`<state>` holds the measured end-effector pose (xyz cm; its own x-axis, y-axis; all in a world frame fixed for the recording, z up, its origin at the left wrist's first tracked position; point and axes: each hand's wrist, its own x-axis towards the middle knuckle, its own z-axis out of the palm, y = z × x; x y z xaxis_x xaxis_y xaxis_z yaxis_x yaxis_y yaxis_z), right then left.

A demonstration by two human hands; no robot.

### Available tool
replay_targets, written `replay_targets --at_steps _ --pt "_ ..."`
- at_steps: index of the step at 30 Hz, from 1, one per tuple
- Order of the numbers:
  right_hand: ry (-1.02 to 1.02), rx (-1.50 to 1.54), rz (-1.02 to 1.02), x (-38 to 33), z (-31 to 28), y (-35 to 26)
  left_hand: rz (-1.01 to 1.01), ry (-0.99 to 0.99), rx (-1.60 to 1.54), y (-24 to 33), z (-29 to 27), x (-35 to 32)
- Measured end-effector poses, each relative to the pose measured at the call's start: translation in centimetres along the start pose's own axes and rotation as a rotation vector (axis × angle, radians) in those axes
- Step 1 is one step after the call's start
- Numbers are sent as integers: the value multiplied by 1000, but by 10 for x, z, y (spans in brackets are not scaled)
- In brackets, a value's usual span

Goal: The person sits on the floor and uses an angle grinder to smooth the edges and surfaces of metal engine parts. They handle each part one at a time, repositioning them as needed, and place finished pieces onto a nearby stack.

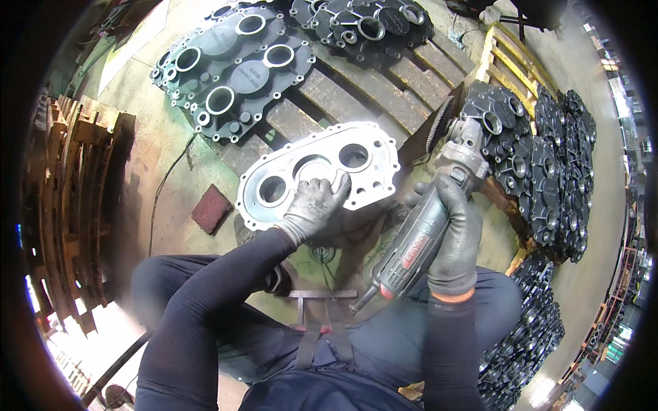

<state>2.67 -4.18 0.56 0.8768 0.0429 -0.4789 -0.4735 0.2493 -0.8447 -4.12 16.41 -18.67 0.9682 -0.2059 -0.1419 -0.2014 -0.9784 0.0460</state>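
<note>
A bare silver metal housing cover [373, 179] with large round holes is in front of my knees, tilted toward me. My gloved left hand [314, 209] grips its near edge, fingers curled and thumb spread along the rim. In my gloved right hand [454, 229] is a dark angle grinder [411, 248], my fingers wrapped round its body. The grinder's metal head points away from me, to the right of the cover. Its disc [439, 123] shows nearly edge-on, apart from the cover. What supports the cover underneath is mostly hidden.
Dark cast covers [240, 75] lie on a wooden pallet [336, 103] ahead. More stacked castings [548, 164] line the right side, beside a yellowish pallet [510, 61]. Upright wooden pallets [82, 205] stand left. A reddish-brown pad [212, 209] and a black cable [166, 179] lie on the floor.
</note>
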Motion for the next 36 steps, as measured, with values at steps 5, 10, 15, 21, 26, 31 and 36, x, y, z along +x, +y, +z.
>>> replay_targets --at_steps 5,10,15,21,26,31,36 --pt "3 -17 57 4 -10 0 -46 95 167 -21 7 24" --pt "32 10 -17 3 -9 5 -72 135 147 -44 23 31" --pt "13 -93 -22 7 -9 10 -145 46 96 -33 19 36" --pt "6 -10 -37 9 2 15 -187 28 92 -27 19 42" --pt "-20 0 -88 20 7 21 -57 206 -33 -28 6 33" --pt "2 50 -161 30 5 27 31 -380 -1715 0 -129 25" --pt "-62 73 -64 30 1 36 -32 -78 -1552 71 -130 -14"
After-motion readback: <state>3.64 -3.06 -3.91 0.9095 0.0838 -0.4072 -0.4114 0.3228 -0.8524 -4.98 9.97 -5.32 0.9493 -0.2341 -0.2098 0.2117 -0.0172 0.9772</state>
